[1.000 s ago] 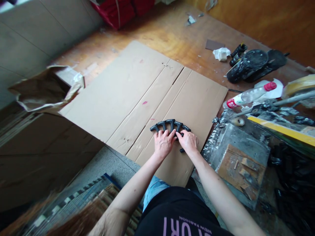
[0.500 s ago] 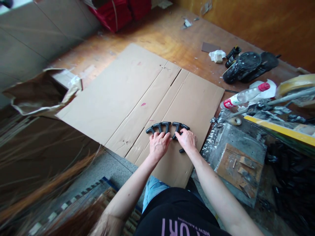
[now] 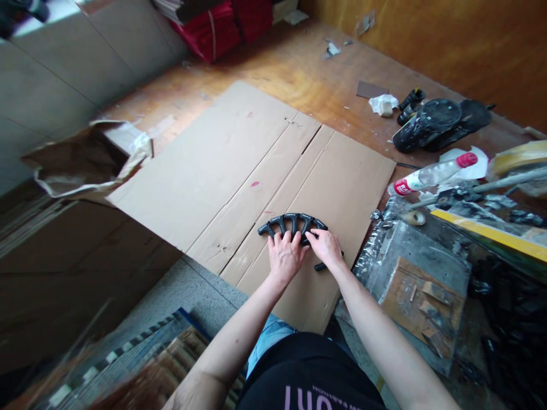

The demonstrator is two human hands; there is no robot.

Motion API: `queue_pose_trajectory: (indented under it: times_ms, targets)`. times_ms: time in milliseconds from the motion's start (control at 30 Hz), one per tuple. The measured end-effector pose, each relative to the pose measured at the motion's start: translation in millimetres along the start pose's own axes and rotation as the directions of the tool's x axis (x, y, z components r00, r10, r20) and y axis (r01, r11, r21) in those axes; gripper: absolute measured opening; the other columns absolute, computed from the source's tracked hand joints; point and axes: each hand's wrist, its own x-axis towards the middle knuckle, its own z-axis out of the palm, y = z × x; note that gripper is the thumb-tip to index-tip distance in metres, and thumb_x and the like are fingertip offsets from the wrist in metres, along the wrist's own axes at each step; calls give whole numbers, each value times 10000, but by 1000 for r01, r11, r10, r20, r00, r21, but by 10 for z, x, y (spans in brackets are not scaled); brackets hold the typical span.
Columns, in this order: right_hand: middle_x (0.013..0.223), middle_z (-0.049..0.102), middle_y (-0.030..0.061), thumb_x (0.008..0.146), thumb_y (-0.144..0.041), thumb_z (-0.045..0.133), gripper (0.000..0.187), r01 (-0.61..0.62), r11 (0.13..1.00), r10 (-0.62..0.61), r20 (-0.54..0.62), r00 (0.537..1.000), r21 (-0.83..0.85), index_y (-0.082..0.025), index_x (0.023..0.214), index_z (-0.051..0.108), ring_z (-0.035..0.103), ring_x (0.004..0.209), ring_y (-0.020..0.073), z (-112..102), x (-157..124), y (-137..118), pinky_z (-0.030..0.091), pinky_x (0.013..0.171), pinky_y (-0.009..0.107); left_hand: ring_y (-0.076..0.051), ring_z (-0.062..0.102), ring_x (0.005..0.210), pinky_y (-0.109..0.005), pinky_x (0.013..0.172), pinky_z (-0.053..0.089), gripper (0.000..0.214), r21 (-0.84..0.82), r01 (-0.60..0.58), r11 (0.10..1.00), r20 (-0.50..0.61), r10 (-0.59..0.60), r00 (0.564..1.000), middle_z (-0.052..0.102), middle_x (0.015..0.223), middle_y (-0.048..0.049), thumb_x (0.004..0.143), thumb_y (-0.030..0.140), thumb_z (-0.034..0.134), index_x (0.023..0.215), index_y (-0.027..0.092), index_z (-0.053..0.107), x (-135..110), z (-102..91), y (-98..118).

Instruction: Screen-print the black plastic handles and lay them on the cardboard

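Five black T-shaped pieces (image 3: 291, 221) already sit fanned on the near cardboard (image 3: 205, 159); another black piece (image 3: 320, 266) lies left out. The left hand (image 3: 285, 256) spreads over the stems; the right hand's (image 3: 325, 247) grip I can't tell.

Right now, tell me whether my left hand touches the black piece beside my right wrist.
Apart: the head view shows bare cardboard between the left hand and that black piece.
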Motion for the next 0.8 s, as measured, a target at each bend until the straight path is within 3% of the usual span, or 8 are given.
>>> queue_pose_trajectory:
  times_ms: [167, 333, 533, 667, 800]
  targets:
    - [1133, 713, 96, 929, -390, 491, 429, 10, 998, -12, 30, 999, 58, -165, 1260, 647, 643, 1098, 210, -18, 0, 52, 451, 975, 296, -354, 435, 1205, -571, 1062, 288, 422, -30, 132, 991, -71, -134, 988, 567, 1321, -99, 858, 473, 560, 1220, 261, 608, 2, 193, 141]
    - [1107, 720, 91, 934, -370, 487, 426, 18, 999, -20, 35, 999, 49, -160, 1274, 636, 649, 1078, 208, 4, 0, 67, 459, 964, 298, -360, 405, 1262, -595, 1100, 241, 401, -65, 151, 986, -86, -156, 984, 531, 1403, -71, 841, 474, 581, 1184, 274, 641, 17, 331, 105]
    - [1111, 716, 104, 936, -355, 476, 427, 35, 999, -36, 32, 999, 23, -155, 1281, 630, 652, 1067, 222, 21, 5, 55, 470, 950, 313, -350, 430, 1236, -581, 1083, 267, 530, -71, 122, 990, -87, -128, 988, 554, 1377, -64, 853, 488, 560, 1359, 331, 534, 37, 299, 57]
    - [1123, 710, 104, 926, -339, 500, 424, 55, 999, -55, 44, 998, -2, -165, 1294, 621, 657, 1051, 227, -33, -40, 32, 473, 941, 317, -349, 446, 1206, -573, 1079, 275, 491, -62, 123, 991, -71, -127, 989, 577, 1339, -75, 836, 495, 580, 1288, 303, 597, 71, 266, 62]
    - [990, 747, 23, 920, -348, 511, 396, 68, 997, -71, 67, 995, 44, -284, 1298, 613, 693, 928, 212, -210, -97, 100, 511, 852, 311, -346, 465, 1187, -554, 1072, 299, 461, -56, 53, 997, -66, -57, 996, 601, 1304, -70, 820, 510, 602, 1230, 303, 639, 85, 219, -46]
